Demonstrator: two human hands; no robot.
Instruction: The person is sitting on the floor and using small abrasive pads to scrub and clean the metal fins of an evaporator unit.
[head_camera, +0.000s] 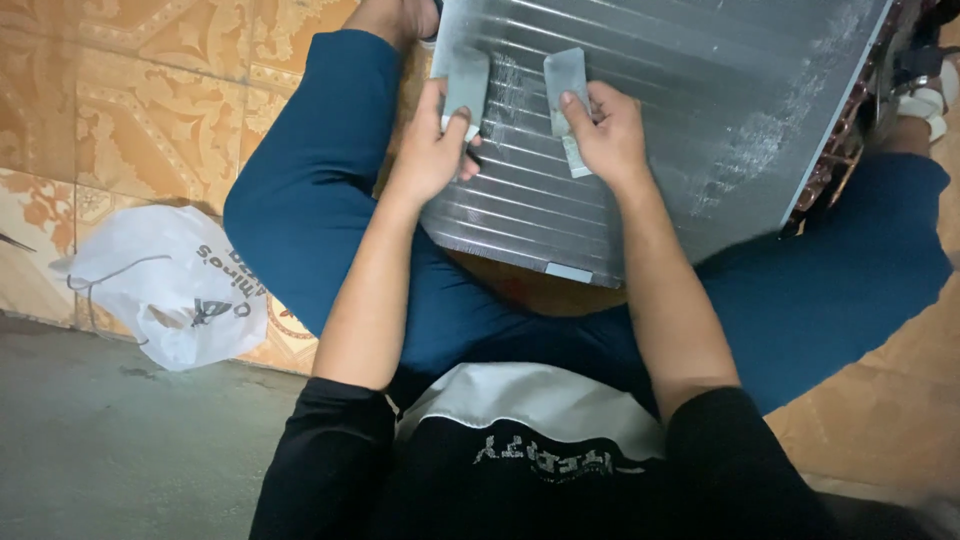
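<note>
A big grey metal panel (700, 110) with many thin fins lies across the person's lap, under both hands and reaching far past them to the right. Its near edge sits just below the wrists. Copper-coloured tube ends (835, 165) show along its right side, well away from the hands.

The person sits on a patterned tile floor (150, 110), in blue trousers (300, 200) that spread out on both sides of the arms.

A white plastic bag (170, 285) lies on the floor, far to the left of the left hand.

The left hand (432, 150) is closed around a small flat grey piece (466, 85), with the thumb pressing on it against the panel. It may hold something dark too, but that part is too small to tell.

The right hand (608, 130) grips another small flat grey strip (566, 105), which lies on the panel just beside the first piece.
</note>
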